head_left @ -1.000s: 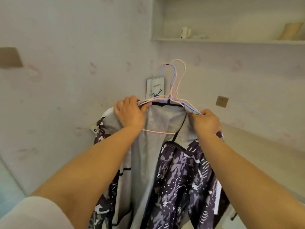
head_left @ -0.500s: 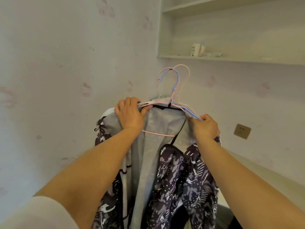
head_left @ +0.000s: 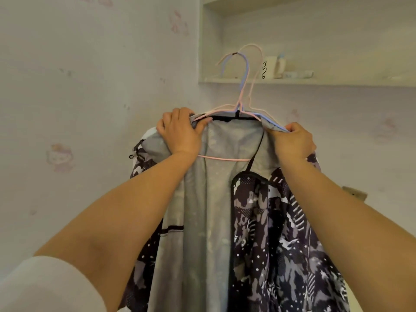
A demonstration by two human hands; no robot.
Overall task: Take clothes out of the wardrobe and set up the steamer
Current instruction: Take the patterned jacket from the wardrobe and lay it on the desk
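While both hands' fingers grip its shoulders, the grey-lined camouflage jacket [head_left: 216, 210] hangs open on wire hangers [head_left: 242, 104].

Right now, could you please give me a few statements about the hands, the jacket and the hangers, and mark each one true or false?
1. The left hand grips the jacket at its collar. True.
2. The right hand hangs free and holds nothing. False: it grips the other side of the collar, at the blue hanger.
3. A pink hanger and a blue one sit together in the jacket. True.
4. The hanger hooks are hung on a rail. False: no rail shows; they stand free in front of the wall and the shelf.
5. The jacket's lining is grey and its outside is dark and patterned. True.
6. The shelf holds nothing. False: a white cup stands on it.
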